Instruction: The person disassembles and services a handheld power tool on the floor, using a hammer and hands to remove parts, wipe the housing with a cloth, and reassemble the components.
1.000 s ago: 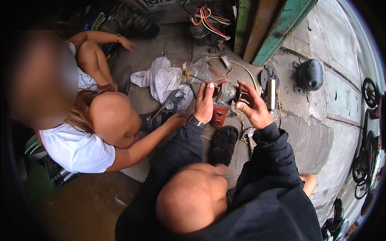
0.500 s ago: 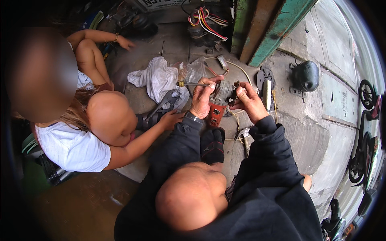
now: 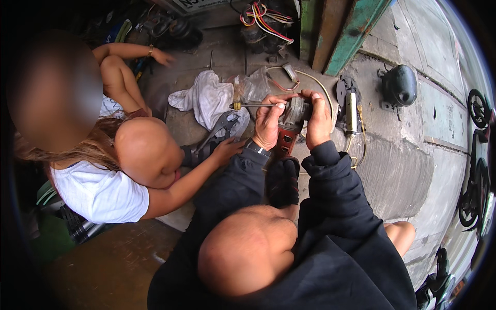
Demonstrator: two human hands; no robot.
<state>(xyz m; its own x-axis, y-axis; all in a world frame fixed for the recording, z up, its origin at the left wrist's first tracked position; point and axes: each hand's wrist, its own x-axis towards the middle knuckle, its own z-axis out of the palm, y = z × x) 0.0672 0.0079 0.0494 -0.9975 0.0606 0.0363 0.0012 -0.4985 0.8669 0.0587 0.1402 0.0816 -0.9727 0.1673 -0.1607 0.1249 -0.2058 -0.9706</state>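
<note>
Between my hands is an angle grinder with a red body (image 3: 285, 142) and a worn grey metal head (image 3: 295, 112), its body pointing toward me. My left hand (image 3: 266, 126) is closed around a screwdriver (image 3: 253, 105), whose yellow handle sticks out to the left, and its fingers also rest against the grinder's head. My right hand (image 3: 318, 124) curls around the right side of the head, where a dark part is mostly covered by the fingers.
At left a person (image 3: 98, 186) in a white shirt squats close to my left arm. A whitish cloth (image 3: 204, 98), a clear plastic bag (image 3: 256, 85) and grey pliers-like tool (image 3: 219, 129) lie beyond. A power strip (image 3: 351, 111), dark compressor (image 3: 399, 85) and green post (image 3: 356, 36) stand right.
My right hand has moved in from the right and now wraps the grinder's head, with the dark piece it held pressed against it. My left hand still holds the screwdriver.
</note>
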